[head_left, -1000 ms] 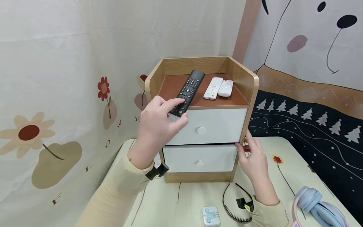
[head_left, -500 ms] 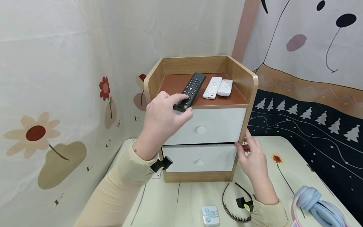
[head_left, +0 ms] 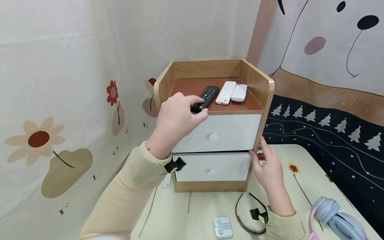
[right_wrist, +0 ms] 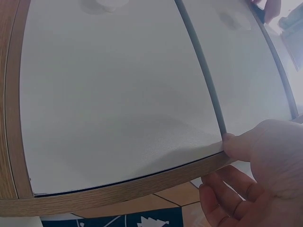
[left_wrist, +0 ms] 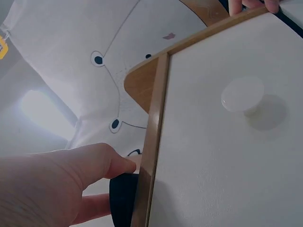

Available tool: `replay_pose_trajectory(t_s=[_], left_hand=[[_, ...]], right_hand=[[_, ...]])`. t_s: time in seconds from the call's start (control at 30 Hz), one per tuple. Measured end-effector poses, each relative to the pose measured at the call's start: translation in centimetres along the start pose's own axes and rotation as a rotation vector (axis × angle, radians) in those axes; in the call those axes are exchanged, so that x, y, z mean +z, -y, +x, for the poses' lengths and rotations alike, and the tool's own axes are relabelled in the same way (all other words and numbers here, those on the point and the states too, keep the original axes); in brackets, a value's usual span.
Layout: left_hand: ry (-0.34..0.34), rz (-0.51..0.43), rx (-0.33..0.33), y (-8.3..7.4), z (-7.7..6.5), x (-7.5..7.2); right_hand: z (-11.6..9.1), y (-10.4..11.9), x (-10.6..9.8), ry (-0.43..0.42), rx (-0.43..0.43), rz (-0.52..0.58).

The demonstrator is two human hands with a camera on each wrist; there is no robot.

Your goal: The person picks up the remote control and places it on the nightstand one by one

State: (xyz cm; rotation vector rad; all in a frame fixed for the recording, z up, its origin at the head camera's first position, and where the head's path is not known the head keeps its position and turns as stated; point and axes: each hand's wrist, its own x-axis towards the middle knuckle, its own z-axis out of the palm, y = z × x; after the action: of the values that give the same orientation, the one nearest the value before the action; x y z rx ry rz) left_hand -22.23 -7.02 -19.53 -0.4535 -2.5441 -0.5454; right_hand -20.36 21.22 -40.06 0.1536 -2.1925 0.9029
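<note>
My left hand pinches the near end of a black remote control between thumb and fingers. The remote is low over the front of the brown top shelf of a small wooden cabinet; whether it touches the shelf I cannot tell. In the left wrist view, the remote appears as a dark end by the cabinet's edge. Two white remotes, one longer and one shorter, lie beside it. My right hand holds the cabinet's right side, thumb on the front edge and fingers along the side.
White upper and lower drawers with round knobs are closed. On the pale cloth lie boxed earphones, a black headband and blue headphones. A white object lies left of the cabinet. Printed curtains stand behind.
The left hand has lowered the black remote toward the shelf and shifted slightly right, the remote tilting flatter. The right hand stays at the cabinet's side.
</note>
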Motion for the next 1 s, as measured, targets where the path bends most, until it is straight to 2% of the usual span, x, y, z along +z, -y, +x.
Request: replay_pose_trajectory(t_s=[0.1,0.23,0.47,0.7,1.0], left_hand=[[0.050,0.048,-0.039,-0.2,0.6,-0.1],[0.101,0.061,-0.069,-0.2,1.4,-0.2],[0.164,0.074,-0.052,-0.3,3.5,0.6],[0.169,0.052,-0.027,0.1,5.6,1.9],[0.236,0.039,-0.026,0.1,6.6,1.7]], right_hand=[[0.0,-0.1,0.1,0.001,-0.001,0.004],[0.0,-0.1,0.2,0.000,-0.004,-0.001],[0.0,0.0,0.1,0.003,0.006,-0.004],[-0.2,-0.1,0.3,0.008,0.004,-0.001],[0.0,-0.3,0.2,0.001,-0.006,0.000]])
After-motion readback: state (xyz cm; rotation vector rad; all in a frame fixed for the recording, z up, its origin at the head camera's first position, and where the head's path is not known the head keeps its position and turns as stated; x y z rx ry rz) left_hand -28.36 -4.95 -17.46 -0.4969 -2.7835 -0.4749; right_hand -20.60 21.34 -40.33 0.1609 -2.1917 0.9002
